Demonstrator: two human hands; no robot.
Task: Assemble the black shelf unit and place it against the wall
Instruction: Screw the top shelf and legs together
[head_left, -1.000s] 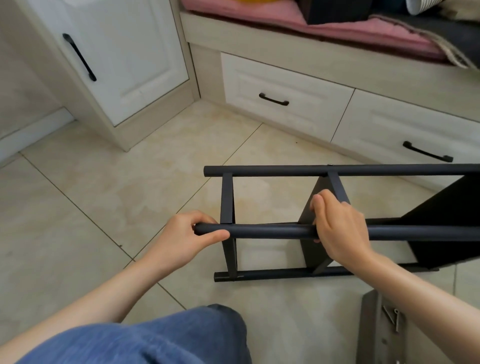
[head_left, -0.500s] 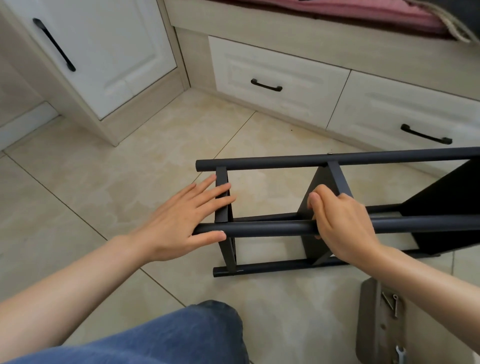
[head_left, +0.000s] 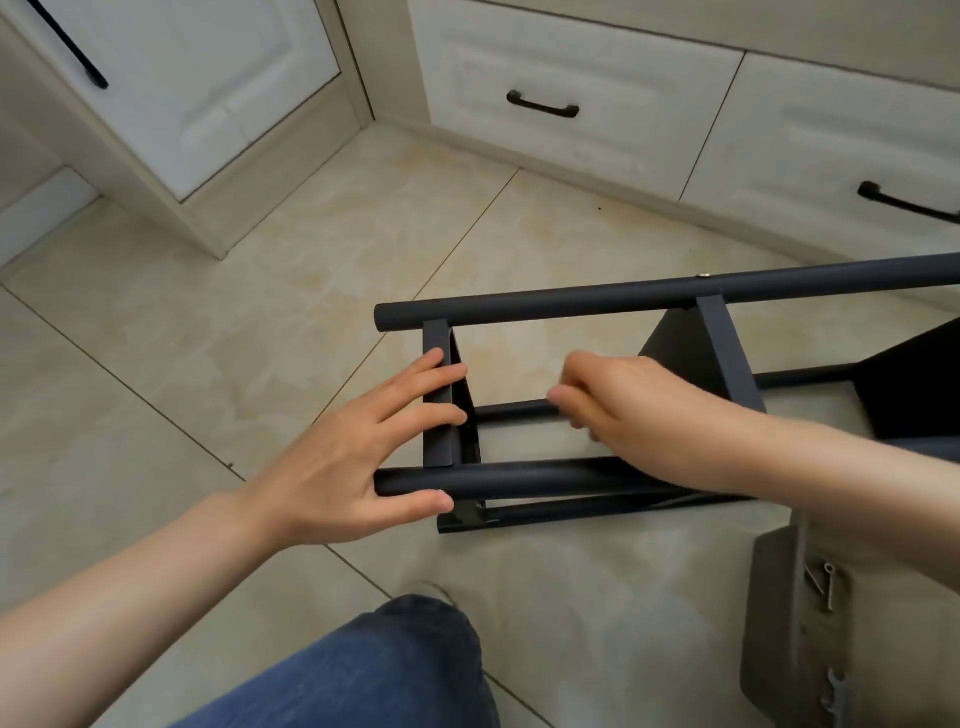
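At the near edge a knee in blue jeans (head_left: 374, 670) is seen. At the near right a loose grey panel (head_left: 774, 597) lies on the tiled floor (head_left: 208, 338), with small tools (head_left: 826, 587) resting on it. Just beyond the knee, the black shelf unit (head_left: 623, 299) is laid on its side on the floor. Its end is turned to the left and its length is cut off at the right edge. It is well short of standing against any wall.

Trouble is judged most likely from the smooth tile. The frame is only steadied, not clamped, so a push inside it could make it slide or roll on its round tubes. Fingers could be nipped between the end crossbar (head_left: 439, 447) and the shelf plate behind it. The tools could also be swept off the panel by the right forearm above them.

The left grip (head_left: 343, 467) is spread wide. Straight fingers are laid flat on the end crossbar, and the thumb is set just under the near tube (head_left: 519, 478). The right grip (head_left: 639, 410) is reached inside the frame with its fingers curled at the thin rail (head_left: 514, 410). It is blurred, so whether anything is held cannot be told.

Farther off, white drawers (head_left: 571, 52) with dark handles (head_left: 543, 106) are seen, and a cabinet door (head_left: 208, 78) at the far left.
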